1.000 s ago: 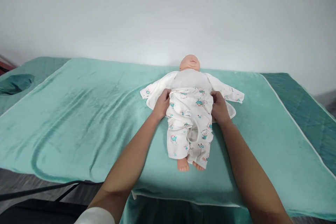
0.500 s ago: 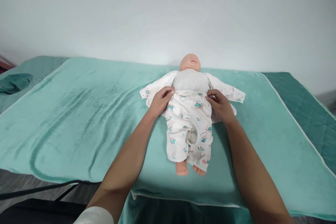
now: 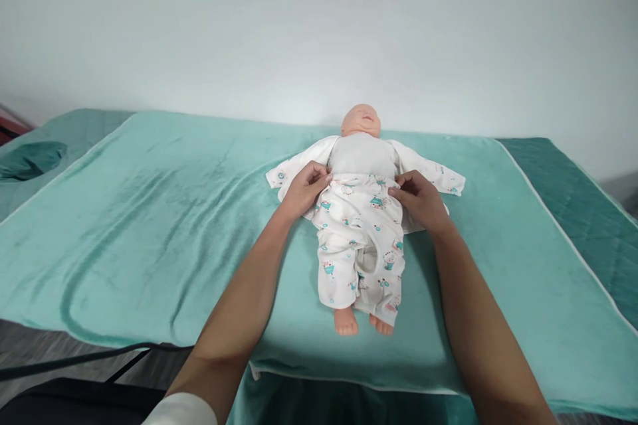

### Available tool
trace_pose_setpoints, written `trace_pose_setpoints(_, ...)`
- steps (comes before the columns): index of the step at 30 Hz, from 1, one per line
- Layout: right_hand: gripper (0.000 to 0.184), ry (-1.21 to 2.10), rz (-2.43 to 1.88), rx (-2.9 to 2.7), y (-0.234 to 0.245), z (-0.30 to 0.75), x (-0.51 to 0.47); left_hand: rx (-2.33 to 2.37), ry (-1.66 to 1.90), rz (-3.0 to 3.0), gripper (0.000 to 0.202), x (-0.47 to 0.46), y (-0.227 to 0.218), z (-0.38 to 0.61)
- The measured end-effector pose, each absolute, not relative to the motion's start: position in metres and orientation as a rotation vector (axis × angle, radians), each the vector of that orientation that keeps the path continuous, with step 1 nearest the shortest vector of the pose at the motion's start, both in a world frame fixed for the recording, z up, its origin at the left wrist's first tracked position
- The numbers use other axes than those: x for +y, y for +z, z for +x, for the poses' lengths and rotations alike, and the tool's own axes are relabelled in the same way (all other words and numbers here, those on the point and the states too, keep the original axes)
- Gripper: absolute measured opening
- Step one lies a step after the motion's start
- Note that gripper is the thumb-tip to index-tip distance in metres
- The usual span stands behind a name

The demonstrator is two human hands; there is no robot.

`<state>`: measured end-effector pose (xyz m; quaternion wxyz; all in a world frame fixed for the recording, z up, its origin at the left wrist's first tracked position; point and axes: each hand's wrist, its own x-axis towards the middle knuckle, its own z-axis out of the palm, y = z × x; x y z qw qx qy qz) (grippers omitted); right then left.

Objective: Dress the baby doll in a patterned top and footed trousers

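Observation:
A baby doll lies on its back, head toward the wall and bare feet toward me. It wears white baby pants with a teal and red print and an opening at the crotch. A matching white shirt lies spread open under it, sleeves out to both sides, leaving the grey-white torso uncovered. My left hand pinches the waistband at the doll's hip on the left. On the opposite hip, my right hand pinches the waistband between thumb and fingers.
A light green plush blanket with wrinkles on its left half covers the bed. Darker green quilted bedding shows at the right. Behind stands a plain pale wall. A black bar crosses the lower left.
Both hands stay at the waistband with only slight finger shifts; the right thumb has moved a little inward over the cloth. The doll lies in the same place.

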<state>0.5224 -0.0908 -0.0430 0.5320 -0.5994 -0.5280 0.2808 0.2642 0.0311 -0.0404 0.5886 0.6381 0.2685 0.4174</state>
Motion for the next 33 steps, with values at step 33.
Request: trace_pose_setpoints(33,0.032,0.473,-1.437,-1.260,-0.044,0.518,-0.075,0.861,1.045,1.908,0.019,0.036,-0.034,0.274)
